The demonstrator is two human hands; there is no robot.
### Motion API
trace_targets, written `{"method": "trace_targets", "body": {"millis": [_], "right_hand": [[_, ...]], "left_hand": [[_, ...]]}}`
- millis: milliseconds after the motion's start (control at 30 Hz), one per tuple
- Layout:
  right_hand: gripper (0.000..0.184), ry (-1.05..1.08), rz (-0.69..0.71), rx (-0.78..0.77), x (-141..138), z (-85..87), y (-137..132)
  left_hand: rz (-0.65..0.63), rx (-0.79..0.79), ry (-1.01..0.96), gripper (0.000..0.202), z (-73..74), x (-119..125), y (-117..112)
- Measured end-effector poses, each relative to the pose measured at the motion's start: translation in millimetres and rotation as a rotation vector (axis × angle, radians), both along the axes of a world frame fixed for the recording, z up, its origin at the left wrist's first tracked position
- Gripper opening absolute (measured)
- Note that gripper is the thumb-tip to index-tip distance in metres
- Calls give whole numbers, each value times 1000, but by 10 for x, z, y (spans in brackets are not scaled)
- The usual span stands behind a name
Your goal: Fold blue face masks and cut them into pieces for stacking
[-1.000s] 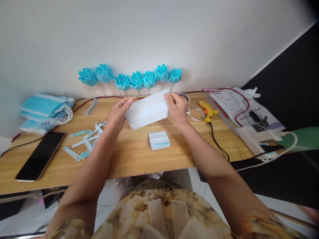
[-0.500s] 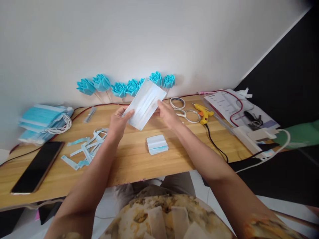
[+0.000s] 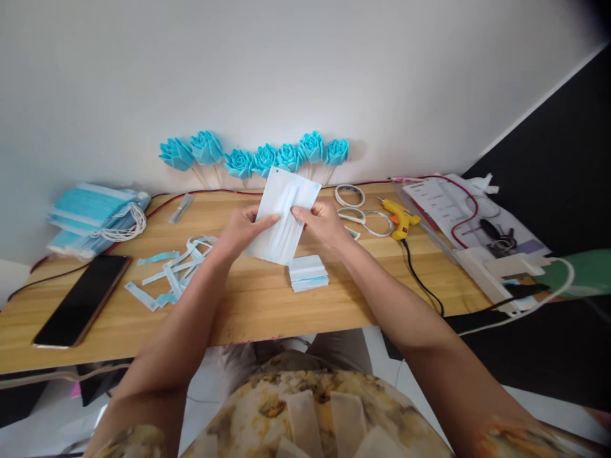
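Note:
Between my hands is a pale, pleated face mask sheet [image 3: 277, 238], raised above the table and tilted. My left hand [image 3: 243, 230] pinches its left side, thumb on the front face. From the right, my right hand [image 3: 321, 222] grips it with the thumb pressed near the middle pleats; the fingers behind are hidden. Just below the sheet lies a small stack of cut mask pieces [image 3: 308, 275], white and light blue. Near my left forearm, thin blue and white strips [image 3: 174, 273] are scattered in a loose pile.
Blue flowers on sticks [image 3: 265, 159] lean against the wall. Blue masks [image 3: 88, 213] with white ear loops and a phone [image 3: 81, 302] are at left. Tape rolls [image 3: 350, 195], a yellow glue gun [image 3: 401, 218] with black cord, papers [image 3: 501, 219] and a power strip [image 3: 487, 280] are at right.
The mask sheet has been lowered and turned more upright. Both hands have moved inward, with their thumbs closer together on it. The whole view has shifted slightly.

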State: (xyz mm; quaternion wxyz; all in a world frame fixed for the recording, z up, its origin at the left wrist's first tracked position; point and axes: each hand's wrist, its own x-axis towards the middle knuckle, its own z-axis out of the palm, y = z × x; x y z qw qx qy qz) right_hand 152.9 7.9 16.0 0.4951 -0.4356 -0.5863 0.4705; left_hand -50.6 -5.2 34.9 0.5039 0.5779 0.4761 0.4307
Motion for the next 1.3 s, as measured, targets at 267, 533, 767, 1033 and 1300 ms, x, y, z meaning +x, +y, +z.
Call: {"method": "trace_targets", "body": {"millis": [267, 533, 767, 1033, 1300], "right_hand": [[38, 117, 65, -33, -6, 8, -6], [40, 157, -48, -21, -37, -71, -17], [40, 159, -77, -8, -28, -108, 21], [47, 217, 13, -78, -31, -81, 38], [50, 183, 8, -74, -53, -156, 34]], "left_hand": [[167, -91, -204, 60, -4, -18, 43], [52, -22, -78, 58, -40, 14, 12], [-32, -58, -69, 49, -74, -4, 44], [22, -135, -212, 57, -39, -32, 60], [1, -177, -60, 64, -54, 16, 33]]}}
